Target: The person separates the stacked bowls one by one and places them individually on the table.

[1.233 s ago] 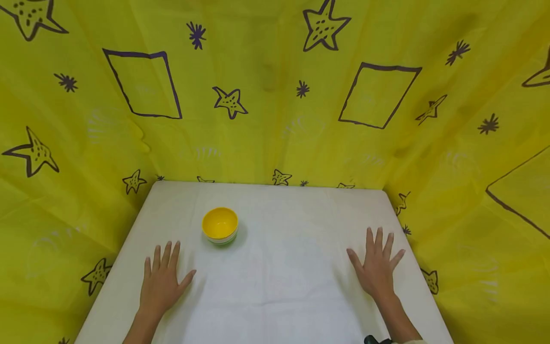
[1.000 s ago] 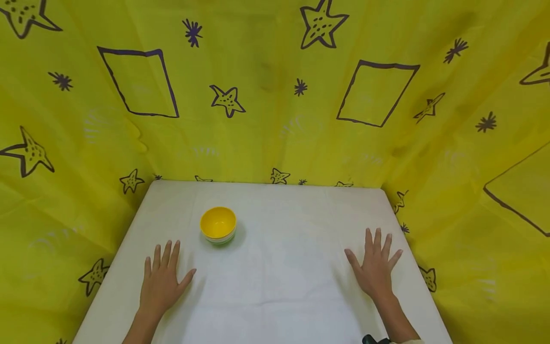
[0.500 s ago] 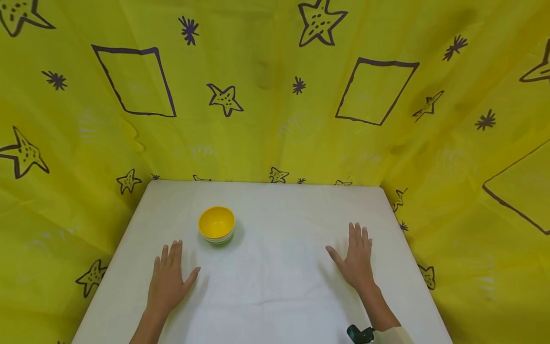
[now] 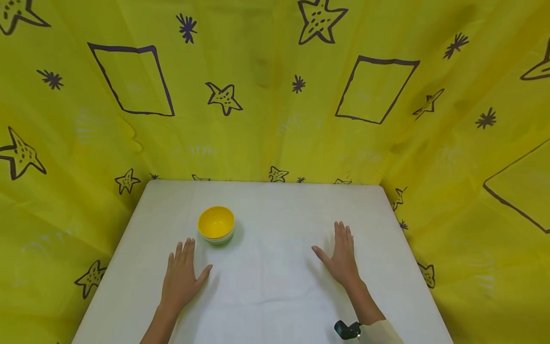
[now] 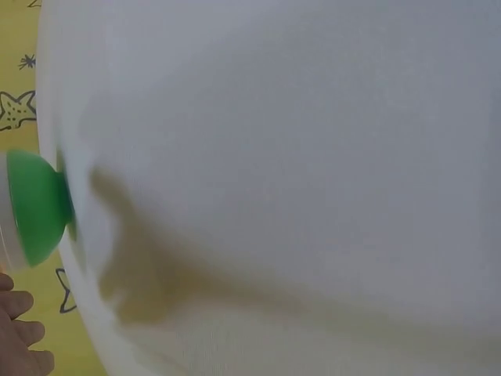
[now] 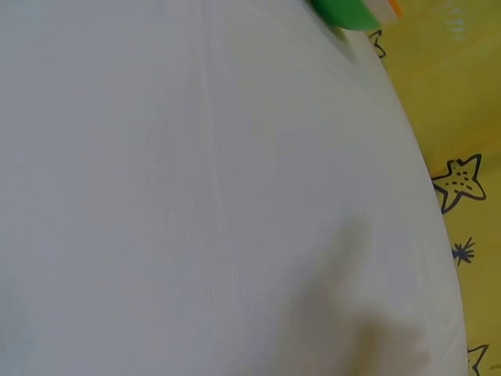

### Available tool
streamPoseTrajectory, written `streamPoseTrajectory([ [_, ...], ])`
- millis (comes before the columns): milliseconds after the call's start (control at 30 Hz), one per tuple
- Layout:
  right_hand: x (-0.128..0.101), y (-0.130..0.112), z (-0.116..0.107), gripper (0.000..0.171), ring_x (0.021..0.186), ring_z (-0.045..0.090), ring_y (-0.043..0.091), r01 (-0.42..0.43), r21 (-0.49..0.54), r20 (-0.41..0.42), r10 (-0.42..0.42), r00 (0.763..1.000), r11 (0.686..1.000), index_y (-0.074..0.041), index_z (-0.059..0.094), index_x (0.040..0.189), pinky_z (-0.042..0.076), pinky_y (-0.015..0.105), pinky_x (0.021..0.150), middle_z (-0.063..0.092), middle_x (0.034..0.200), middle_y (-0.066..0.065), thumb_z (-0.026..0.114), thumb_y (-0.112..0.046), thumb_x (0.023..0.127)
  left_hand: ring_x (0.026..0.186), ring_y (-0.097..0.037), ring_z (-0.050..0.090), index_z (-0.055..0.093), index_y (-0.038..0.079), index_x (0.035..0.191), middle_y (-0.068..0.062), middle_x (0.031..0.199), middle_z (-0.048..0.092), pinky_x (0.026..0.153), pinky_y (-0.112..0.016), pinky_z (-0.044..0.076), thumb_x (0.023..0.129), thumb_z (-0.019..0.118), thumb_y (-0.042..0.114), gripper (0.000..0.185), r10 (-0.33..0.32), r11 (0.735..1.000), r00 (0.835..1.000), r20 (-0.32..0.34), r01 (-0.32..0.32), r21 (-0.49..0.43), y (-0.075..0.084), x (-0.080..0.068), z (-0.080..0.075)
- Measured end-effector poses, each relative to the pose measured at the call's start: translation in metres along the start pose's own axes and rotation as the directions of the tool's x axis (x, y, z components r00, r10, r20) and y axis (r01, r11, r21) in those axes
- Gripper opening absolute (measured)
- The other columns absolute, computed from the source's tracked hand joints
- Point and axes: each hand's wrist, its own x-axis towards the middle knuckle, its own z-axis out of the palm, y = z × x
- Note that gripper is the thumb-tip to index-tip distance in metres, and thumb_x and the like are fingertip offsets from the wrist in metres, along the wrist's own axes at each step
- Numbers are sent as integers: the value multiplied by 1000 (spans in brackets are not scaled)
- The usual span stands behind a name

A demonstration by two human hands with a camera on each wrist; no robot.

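Note:
A bowl point(image 4: 216, 223), yellow inside, stands upright on the white table left of the middle. In the left wrist view the bowl's green underside point(image 5: 35, 207) shows at the left edge, with the left fingertips point(image 5: 23, 329) just below it. My left hand point(image 4: 181, 277) hovers near the bowl's front left, palm down, thumb spread and fingers straight, holding nothing. Farther right, my right hand point(image 4: 341, 258) has straight fingers, its thumb pointing toward the middle, and nothing in its grasp. A sliver of the bowl point(image 6: 344, 12) appears at the top of the right wrist view.
The white table point(image 4: 266, 315) has a faint crease across its front. Yellow curtains point(image 4: 262, 138) with drawn stars and rectangles rise at its back and sides. A dark device point(image 4: 347, 329) is on the right wrist beside a pale sleeve point(image 4: 380, 333).
Both hands have moved inward, the right one leftward and the left one slightly rightward toward the bowl. Their fingers have come closer together. The bowl stays in place on the table.

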Motion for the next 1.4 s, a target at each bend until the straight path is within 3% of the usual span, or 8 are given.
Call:
streamPoseTrajectory([
  [133,4,-7,7,109,157,5,50,1,19,4,-1,1000,1000,5,16,165,7,68,123,16,170,30,77,-48,91,145,-55,36,38,-13,153,-35,155,43,114,-73,30,89,80,36,91,-10,1000,1000,1,10,-17,6,5,5],
  [367,7,-20,19,106,159,4,45,-26,33,82,23,996,999,2,19,165,11,69,123,15,172,24,76,-49,91,147,-54,33,36,-14,153,-34,157,41,117,-72,26,91,80,35,91,-50,997,998,27,52,-59,13,8,12],
  [600,8,-33,34,104,158,13,44,11,83,90,-19,996,996,0,23,165,19,67,122,22,171,22,79,-48,91,148,-54,31,32,-14,155,-34,159,38,119,-69,24,93,78,34,91,-96,987,995,42,100,-122,22,10,21],
  [800,14,-46,50,106,158,18,41,14,136,109,-29,994,991,-3,22,166,24,66,121,23,172,19,79,-50,90,146,-56,32,32,-14,155,-37,157,38,119,-69,25,93,78,31,89,-147,973,989,13,147,-176,28,13,25],
  [1067,24,-66,68,105,157,21,40,28,173,163,-56,985,985,-3,23,166,26,62,122,25,171,20,80,-50,90,149,-56,27,25,-11,159,-39,160,31,121,-66,21,94,79,28,93,-285,915,955,80,296,-275,24,20,26],
  [1400,34,-92,90,108,157,23,35,-13,172,229,-27,973,985,-10,22,168,27,58,123,25,172,13,78,-57,89,154,-52,16,16,-9,163,-36,166,22,124,-63,15,93,82,26,102,-351,849,919,178,392,-354,13,33,24],
])
